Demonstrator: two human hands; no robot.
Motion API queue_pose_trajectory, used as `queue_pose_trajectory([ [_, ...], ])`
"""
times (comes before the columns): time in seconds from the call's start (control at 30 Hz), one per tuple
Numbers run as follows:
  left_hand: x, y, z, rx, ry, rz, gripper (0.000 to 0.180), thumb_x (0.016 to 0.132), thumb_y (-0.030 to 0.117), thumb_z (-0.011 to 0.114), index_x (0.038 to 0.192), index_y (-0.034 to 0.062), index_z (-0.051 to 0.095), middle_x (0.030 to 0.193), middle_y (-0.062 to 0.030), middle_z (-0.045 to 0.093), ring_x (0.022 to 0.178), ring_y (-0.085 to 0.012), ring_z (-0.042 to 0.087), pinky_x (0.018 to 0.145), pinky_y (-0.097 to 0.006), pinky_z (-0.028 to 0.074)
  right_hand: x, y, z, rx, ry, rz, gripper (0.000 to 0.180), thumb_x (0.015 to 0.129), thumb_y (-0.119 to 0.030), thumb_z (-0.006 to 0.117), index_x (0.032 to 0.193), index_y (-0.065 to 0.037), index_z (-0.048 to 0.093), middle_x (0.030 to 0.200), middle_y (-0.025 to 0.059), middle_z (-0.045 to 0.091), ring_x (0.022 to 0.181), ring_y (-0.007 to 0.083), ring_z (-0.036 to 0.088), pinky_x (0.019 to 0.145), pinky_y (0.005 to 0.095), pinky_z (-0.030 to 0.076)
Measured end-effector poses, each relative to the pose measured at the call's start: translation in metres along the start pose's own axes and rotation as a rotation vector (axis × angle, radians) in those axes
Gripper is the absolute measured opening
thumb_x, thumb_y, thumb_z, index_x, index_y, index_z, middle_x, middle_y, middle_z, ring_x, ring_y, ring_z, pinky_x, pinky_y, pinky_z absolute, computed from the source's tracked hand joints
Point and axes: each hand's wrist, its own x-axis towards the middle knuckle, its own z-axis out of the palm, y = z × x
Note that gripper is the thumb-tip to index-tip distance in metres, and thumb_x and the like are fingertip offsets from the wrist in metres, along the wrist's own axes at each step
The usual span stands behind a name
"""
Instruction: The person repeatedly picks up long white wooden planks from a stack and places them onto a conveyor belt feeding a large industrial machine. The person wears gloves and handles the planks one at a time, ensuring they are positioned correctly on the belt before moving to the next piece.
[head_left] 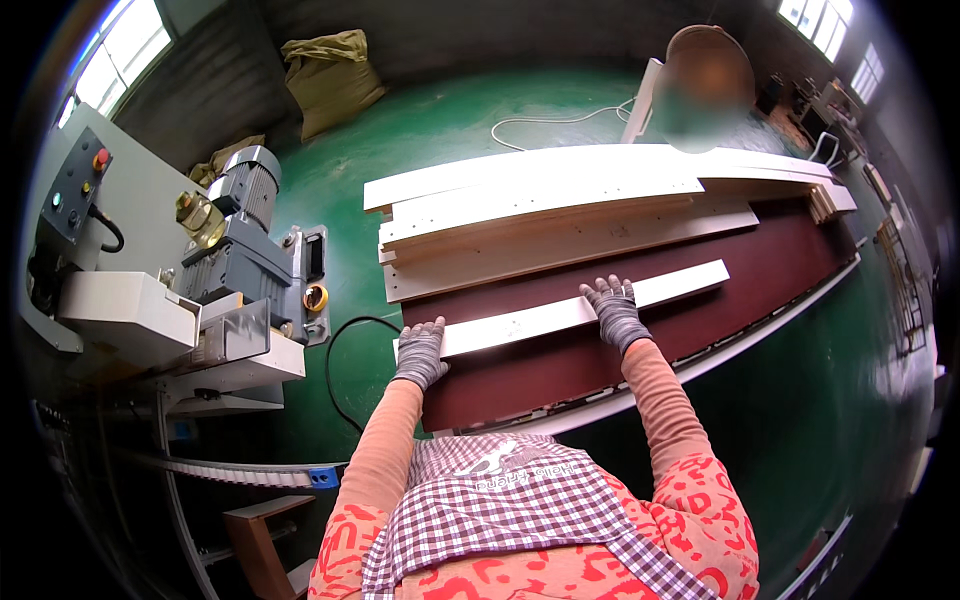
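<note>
A long, narrow white wooden board (520, 324) lies across a dark red tabletop (780, 255) in front of me. My left hand (421, 352), in a grey striped glove with bare fingertips, grips the board close to its left end. Right of the board's middle, my right hand (616, 312) wears the same kind of glove and holds the board, its fingers reaching over the far edge. The undersides of both hands are hidden. Beyond the board, a stack of wider white boards (560, 205) with small drilled holes rests on the tabletop.
A grey machine motor (245, 260) and a control box (75, 185) with coloured buttons stand at the left. A black cable (335, 380) loops over the green floor beside the table. Farther back are a bulging yellowish sack (330, 80) and a white cable (550, 121).
</note>
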Motion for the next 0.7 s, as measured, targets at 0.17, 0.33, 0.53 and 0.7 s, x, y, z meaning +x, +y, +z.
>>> queue_pose_trajectory([
  [0.17, 0.005, 0.001, -0.003, 0.055, 0.023, 0.027, 0.057, 0.062, 0.031, 0.083, 0.11, 0.0118, 0.06, 0.107, -0.0097, 0.065, 0.103, -0.0256, 0.063, 0.089, -0.04, 0.049, 0.026, 0.0, 0.01, -0.056, 0.027, -0.083, 0.064, 0.063, -0.01, 0.075, 0.123, -0.018, 0.056, 0.113, 0.0103, 0.061, 0.11, 0.0281, 0.06, 0.096, 0.0418, 0.041],
  [0.33, -0.007, -0.019, 0.004, 0.024, 0.065, 0.034, 0.063, 0.06, 0.034, 0.083, 0.114, 0.0125, 0.058, 0.106, -0.0085, 0.064, 0.103, -0.0258, 0.062, 0.088, -0.041, 0.049, 0.029, 0.0, -0.02, 0.001, -0.003, -0.183, 0.06, 0.064, -0.012, 0.075, 0.121, -0.021, 0.057, 0.115, 0.0072, 0.062, 0.112, 0.0248, 0.058, 0.092, 0.0418, 0.042],
  [0.53, 0.039, -0.045, -0.029, 0.072, 0.13, -0.045, 0.087, 0.058, 0.037, 0.086, 0.133, 0.0111, 0.05, 0.114, -0.0093, 0.063, 0.108, -0.0267, 0.06, 0.092, -0.041, 0.048, 0.083, 0.011, -0.064, 0.036, 0.111, -0.162, 0.056, 0.067, -0.007, 0.072, 0.119, -0.02, 0.058, 0.116, 0.0081, 0.063, 0.114, 0.0266, 0.057, 0.095, 0.0418, 0.042],
  [0.7, 0.081, -0.049, -0.064, 0.136, 0.122, -0.024, 0.09, 0.061, 0.039, 0.085, 0.137, 0.0109, 0.047, 0.116, -0.01, 0.063, 0.108, -0.0257, 0.061, 0.095, -0.039, 0.045, 0.128, 0.022, -0.075, 0.075, 0.103, -0.117, 0.066, 0.07, -0.009, 0.074, 0.131, -0.02, 0.051, 0.124, 0.0103, 0.058, 0.123, 0.0261, 0.052, 0.11, 0.0459, 0.03],
])
